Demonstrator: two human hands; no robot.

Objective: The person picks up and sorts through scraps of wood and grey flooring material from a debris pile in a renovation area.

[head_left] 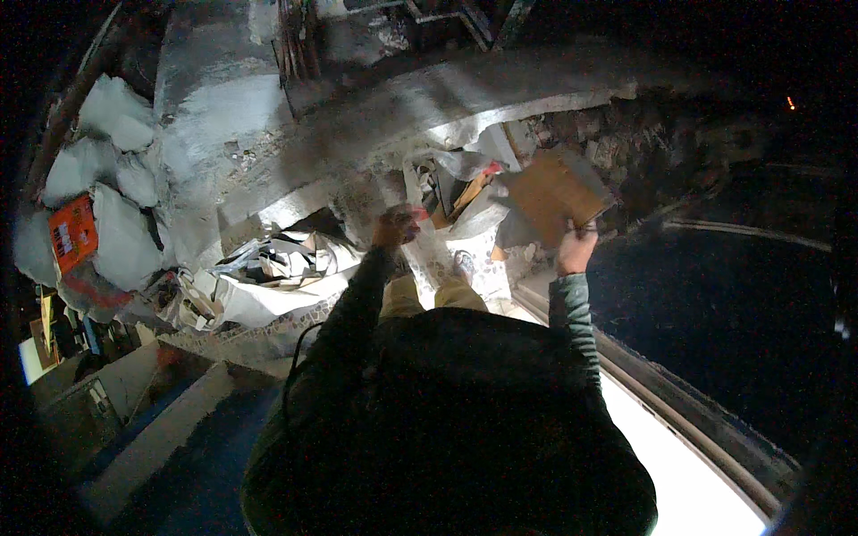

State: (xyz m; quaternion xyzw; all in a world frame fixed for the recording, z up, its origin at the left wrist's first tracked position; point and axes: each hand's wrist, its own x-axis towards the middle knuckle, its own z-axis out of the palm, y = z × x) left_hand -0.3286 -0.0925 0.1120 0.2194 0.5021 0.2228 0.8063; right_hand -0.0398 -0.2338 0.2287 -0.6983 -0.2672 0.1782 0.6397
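My right hand (pixel 578 248) grips the lower edge of a flat brown cardboard piece (pixel 556 191), raised at the right of the picture's middle. My left hand (pixel 397 226) is at the centre, dark and blurred, near something small and reddish; whether it holds that cannot be told. Between and beyond the hands lies a heap of scraps with brown pieces (pixel 469 194) and clear plastic film (pixel 459 165). To the left of my left hand, a large white sack (pixel 295 295) lies open with pale broken pieces (pixel 285 260) inside.
Several filled pale sacks (pixel 124 228) are piled at the far left, with an orange-red printed bag (pixel 74 233) among them. A concrete ledge (pixel 375 141) curves across in front of me. Bundled rods or pipes (pixel 297 43) stand beyond it. A bright strip (pixel 677 462) runs along the lower right.
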